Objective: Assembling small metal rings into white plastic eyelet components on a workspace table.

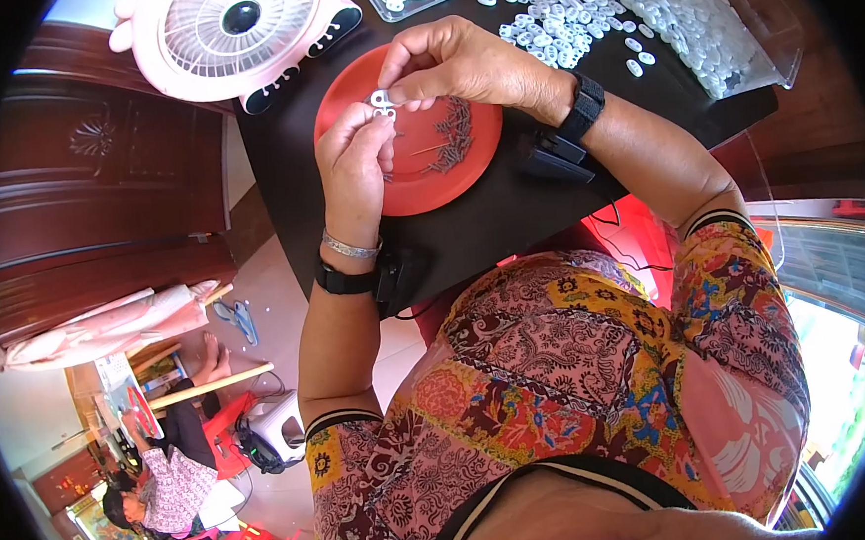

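Observation:
Over a red round plate (pixel 418 187) on a black table (pixel 508 206), my left hand (pixel 352 171) and my right hand (pixel 449 61) meet fingertip to fingertip. Between them they pinch a small white plastic ring piece (pixel 381 100). A small pile of thin dark metal pins (pixel 452 135) lies on the plate just right of the hands. My left fingers also seem to hold something thin against the white piece, too small to tell. Both wrists wear black bands.
A heap of several white plastic pieces (pixel 634 5) fills the far right of the table, partly in a clear tray (pixel 765 42). A pink desk fan (pixel 230 35) stands at the far left edge. Another person (pixel 163 484) sits on the floor at the lower left.

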`<state>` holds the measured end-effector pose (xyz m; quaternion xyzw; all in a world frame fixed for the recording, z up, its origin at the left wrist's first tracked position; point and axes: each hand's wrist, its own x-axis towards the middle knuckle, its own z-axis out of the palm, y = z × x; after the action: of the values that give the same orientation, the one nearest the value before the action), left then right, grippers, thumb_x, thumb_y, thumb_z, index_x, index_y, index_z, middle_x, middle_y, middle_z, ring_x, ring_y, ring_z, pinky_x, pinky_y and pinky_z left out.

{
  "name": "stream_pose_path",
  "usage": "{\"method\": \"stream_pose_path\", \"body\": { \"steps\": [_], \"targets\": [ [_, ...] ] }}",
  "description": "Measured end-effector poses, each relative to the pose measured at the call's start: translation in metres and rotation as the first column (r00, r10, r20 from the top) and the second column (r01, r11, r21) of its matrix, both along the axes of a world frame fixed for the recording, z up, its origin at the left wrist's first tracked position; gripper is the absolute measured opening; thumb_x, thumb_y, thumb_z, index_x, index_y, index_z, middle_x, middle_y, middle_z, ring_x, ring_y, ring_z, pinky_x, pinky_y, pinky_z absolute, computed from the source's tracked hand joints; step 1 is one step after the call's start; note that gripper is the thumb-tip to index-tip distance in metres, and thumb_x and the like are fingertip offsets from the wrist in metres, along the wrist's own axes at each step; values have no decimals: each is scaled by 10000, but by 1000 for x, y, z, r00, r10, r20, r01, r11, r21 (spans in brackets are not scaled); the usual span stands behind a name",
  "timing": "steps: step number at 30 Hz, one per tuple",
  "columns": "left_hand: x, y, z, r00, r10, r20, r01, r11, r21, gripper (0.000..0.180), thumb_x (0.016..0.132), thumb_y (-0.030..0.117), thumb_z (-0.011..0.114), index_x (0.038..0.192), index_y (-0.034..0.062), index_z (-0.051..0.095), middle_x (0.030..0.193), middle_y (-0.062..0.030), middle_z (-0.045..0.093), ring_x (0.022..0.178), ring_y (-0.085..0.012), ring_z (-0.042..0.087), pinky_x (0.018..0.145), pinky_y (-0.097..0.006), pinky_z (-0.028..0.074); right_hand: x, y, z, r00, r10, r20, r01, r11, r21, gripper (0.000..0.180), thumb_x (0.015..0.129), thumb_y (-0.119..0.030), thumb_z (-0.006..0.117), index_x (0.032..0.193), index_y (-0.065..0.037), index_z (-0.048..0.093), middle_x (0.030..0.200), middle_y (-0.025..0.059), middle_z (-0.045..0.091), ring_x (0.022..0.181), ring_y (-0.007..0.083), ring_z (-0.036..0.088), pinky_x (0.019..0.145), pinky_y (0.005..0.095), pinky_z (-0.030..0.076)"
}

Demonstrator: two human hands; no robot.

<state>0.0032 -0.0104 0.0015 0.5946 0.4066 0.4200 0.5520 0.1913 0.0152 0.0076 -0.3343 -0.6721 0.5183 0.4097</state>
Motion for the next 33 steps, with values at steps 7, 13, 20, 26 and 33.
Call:
{"method": "stream_pose_path", "body": {
  "steps": [7,13,20,26,33],
  "targets": [
    [0,0,-2,1000,7,-15,-7,1000,6,206,866,154,489,688,53,516,594,10,475,521,-58,407,483,-202,292,-3,-3,3,999,3,37,-3,1000,6,125,846,-67,634,956,-11,651,799,14,652,729,55,596,666,197,485],
    [-1,1,-3,1000,5,-13,-4,1000,13,202,874,159,486,713,46,530,606,4,489,533,-61,430,488,-198,311,-5,-4,0,996,1,91,-5,999,44,154,813,-37,662,961,-11,629,841,19,643,781,68,594,727,208,484],
    [0,2,-8,997,38,60,-35,998,-47,151,875,141,511,790,34,575,613,4,525,515,-54,453,467,-182,330,-10,-7,-5,996,-15,93,-4,981,195,226,782,-27,692,976,-30,576,840,-1,600,784,70,576,723,214,480],
    [0,1,-4,996,24,90,-17,997,-74,192,895,186,506,818,31,591,623,-5,542,519,-62,474,464,-183,335,-10,-8,-1,988,-10,156,-20,981,194,206,775,-29,695,947,-36,580,798,-2,598,729,65,572,676,218,477],
    [1,1,-7,997,37,70,-32,997,-73,214,901,204,508,809,32,595,613,-8,545,511,-65,482,462,-187,340,-13,-12,-4,970,-131,205,62,949,310,263,741,-41,719,973,-26,593,803,31,616,749,121,611,693,259,502]
  ]
}}
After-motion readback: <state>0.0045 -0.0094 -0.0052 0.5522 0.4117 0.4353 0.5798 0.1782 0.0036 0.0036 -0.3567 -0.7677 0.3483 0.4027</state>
